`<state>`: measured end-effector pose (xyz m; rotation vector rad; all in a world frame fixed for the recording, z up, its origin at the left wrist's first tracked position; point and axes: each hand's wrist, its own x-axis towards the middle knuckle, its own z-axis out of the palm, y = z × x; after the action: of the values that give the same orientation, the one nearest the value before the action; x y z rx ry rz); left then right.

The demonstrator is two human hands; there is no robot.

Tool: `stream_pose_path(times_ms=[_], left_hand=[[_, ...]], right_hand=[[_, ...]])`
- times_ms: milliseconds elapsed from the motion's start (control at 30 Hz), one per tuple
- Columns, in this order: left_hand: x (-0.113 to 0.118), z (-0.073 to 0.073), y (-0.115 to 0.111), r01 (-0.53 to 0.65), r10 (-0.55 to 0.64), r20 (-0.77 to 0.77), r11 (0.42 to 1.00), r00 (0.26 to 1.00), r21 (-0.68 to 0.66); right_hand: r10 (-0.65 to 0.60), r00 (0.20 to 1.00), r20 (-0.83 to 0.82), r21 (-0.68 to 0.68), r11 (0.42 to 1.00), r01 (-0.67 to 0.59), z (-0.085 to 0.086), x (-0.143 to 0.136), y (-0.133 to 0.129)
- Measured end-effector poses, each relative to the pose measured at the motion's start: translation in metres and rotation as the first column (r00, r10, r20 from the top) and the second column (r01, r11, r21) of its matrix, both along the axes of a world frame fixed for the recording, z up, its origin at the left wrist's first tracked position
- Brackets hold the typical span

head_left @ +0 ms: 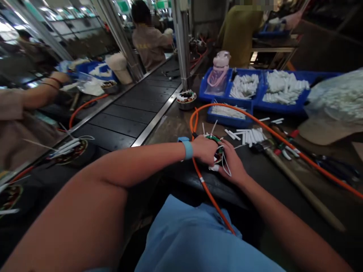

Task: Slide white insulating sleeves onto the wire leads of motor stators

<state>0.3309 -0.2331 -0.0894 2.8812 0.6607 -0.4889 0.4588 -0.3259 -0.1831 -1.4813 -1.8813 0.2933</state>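
A wire ring (214,139) with green and red parts sits at the near edge of the surface (170,126), between the person's two hands. The right hand (234,164) cups its right side, fingers curled against it. The left hand (204,149) is bent over its left side; what its fingers pinch cannot be told. Thin white loops hang by the right fingers. An orange hose (202,180) passes under the left wrist and arcs beyond the ring. To the right lie loose white tubes (251,136) and a hammer (303,189). Farther off stand a small blue tray (231,121) and a pink bottle (219,71). Left runs a dark conveyor belt (124,121).
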Motion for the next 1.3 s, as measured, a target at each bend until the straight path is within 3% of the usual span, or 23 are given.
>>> stream_pose_path(times_ms=[300, 433, 567, 700, 833, 933, 1067, 1167, 1300], left_hand=[[0.004, 0.001, -0.001, 0.012, -0.014, -0.047, 0.999, 0.999, -0.048], [-0.007, 0.001, 0.002, 0.058, -0.053, 0.090, 0.997, 0.995, -0.055], [-0.023, 0.008, 0.020, 0.175, -0.123, 0.266, 0.967, 0.956, -0.182], [-0.026, 0.014, 0.040, 0.158, -0.124, 0.162, 0.962, 0.979, -0.221], [-0.019, 0.013, 0.044, 0.090, -0.067, 0.090, 0.956, 0.994, -0.280], [-0.017, 0.013, 0.035, 0.018, 0.009, 0.111, 0.971, 0.994, -0.237], [-0.022, 0.013, 0.017, -0.096, 0.108, 0.195, 0.993, 0.975, -0.069], [-0.027, 0.013, 0.008, -0.114, 0.104, 0.273, 0.993, 0.956, 0.020], [-0.029, 0.013, 0.004, -0.100, 0.089, 0.290, 0.995, 0.953, 0.023]], right_hand=[[-0.021, 0.999, -0.039, 0.032, 0.999, 0.022, -0.011, 0.001, 0.004], [-0.035, 0.997, -0.061, 0.028, 0.999, 0.037, -0.012, 0.002, 0.004], [0.012, 0.997, -0.074, 0.022, 1.000, -0.011, -0.012, 0.007, 0.005], [0.040, 0.996, -0.074, 0.013, 0.999, -0.039, -0.014, 0.011, 0.005], [0.021, 0.998, -0.064, -0.007, 1.000, -0.022, -0.013, 0.010, 0.003], [0.017, 0.998, -0.060, -0.009, 1.000, -0.017, -0.010, 0.008, 0.001], [-0.006, 0.998, -0.069, -0.024, 1.000, 0.004, -0.010, 0.005, 0.001], [-0.022, 0.997, -0.071, -0.041, 0.999, 0.020, -0.011, 0.004, 0.000], [-0.033, 0.998, -0.052, -0.055, 0.998, 0.030, -0.011, 0.003, -0.001]])
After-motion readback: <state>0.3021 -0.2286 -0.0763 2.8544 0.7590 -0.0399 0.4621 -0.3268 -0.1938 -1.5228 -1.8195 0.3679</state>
